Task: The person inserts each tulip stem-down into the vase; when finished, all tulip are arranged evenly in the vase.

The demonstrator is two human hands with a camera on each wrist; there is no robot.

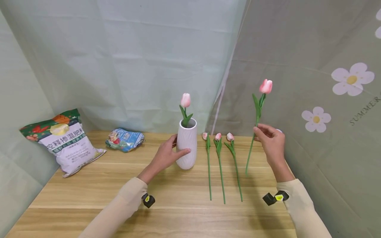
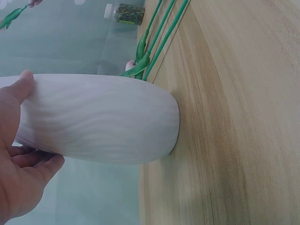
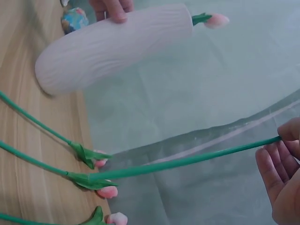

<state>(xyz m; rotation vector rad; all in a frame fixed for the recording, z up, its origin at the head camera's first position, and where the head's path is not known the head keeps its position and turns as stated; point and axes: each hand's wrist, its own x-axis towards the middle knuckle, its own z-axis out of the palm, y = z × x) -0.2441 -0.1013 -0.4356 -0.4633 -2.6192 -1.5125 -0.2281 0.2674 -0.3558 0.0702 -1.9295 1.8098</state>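
A white ribbed vase [image 1: 187, 145] stands upright on the table with one pink tulip [image 1: 185, 100] in it. My left hand [image 1: 168, 152] grips the vase's side, its thumb across the front; the left wrist view shows the thumb and fingers around the vase [image 2: 103, 119]. Up at the right, my right hand [image 1: 271, 140] pinches the green stem of another pink tulip [image 1: 266, 86], bloom up, clear of the table. In the right wrist view the lower part of that stem [image 3: 187, 162] runs out from the fingertips. Three tulips [image 1: 220, 155] lie side by side between vase and right hand.
At the left, a white and green fertilizer bag [image 1: 69, 145] leans on the wooden table [image 1: 172, 211]. A crumpled blue packet [image 1: 125, 140] lies near the back edge. Behind the right hand, the left wrist view shows a capped clear jar [image 2: 129, 14]. Cloth hangs behind and beside the table.
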